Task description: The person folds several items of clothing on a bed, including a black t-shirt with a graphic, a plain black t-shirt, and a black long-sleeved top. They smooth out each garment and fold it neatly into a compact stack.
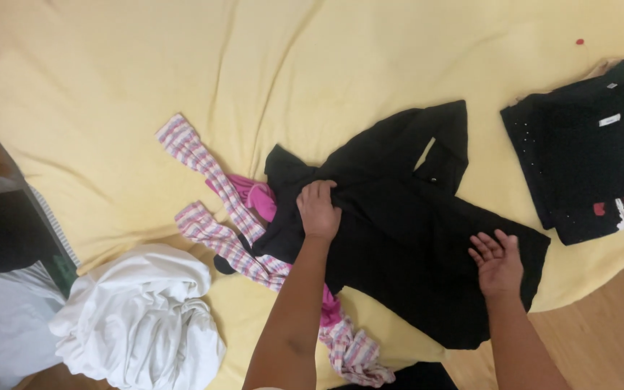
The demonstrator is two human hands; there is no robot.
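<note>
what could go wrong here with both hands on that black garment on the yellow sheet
1. The black garment overlaps the pink striped garment, so moving it may drag the striped one along.
2. The left hand bunches fabric near the top while the right hand lies flat by the edge; uneven pull could leave creases.
3. The garment's lower edge sits near the edge of the yellow sheet and could slip off toward the wooden floor.

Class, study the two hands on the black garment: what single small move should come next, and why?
Probably sweep the right hand outward to flatten the black garment. It rests flat near the hem, the left hand grips bunched cloth near the collar, and one sleeve lies folded over, so the fabric looks uneven.
</note>
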